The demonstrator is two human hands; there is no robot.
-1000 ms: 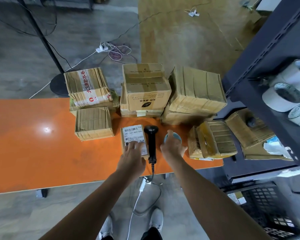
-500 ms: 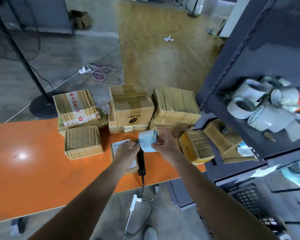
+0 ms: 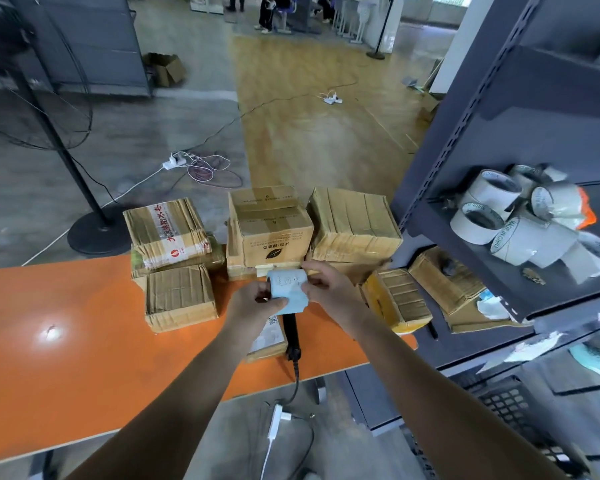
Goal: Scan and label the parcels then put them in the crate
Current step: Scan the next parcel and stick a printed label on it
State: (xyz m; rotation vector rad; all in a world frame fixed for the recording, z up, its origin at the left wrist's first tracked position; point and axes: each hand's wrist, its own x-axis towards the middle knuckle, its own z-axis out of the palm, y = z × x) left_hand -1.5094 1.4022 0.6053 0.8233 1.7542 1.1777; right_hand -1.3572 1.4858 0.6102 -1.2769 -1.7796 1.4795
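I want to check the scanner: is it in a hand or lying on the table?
Lying on the orange table: the black scanner rests below both hands, which hold the blue label roll.

Orange table [image 3: 66,341] (parcels [image 3: 179,299], scanner [image 3: 291,336])

white tape rolls [image 3: 520,223] sit piled on a dark metal shelf [image 3: 465,140]. a fan stand [image 3: 94,233] is on the grey floor, near a white power strip [image 3: 174,162] with tangled wires.
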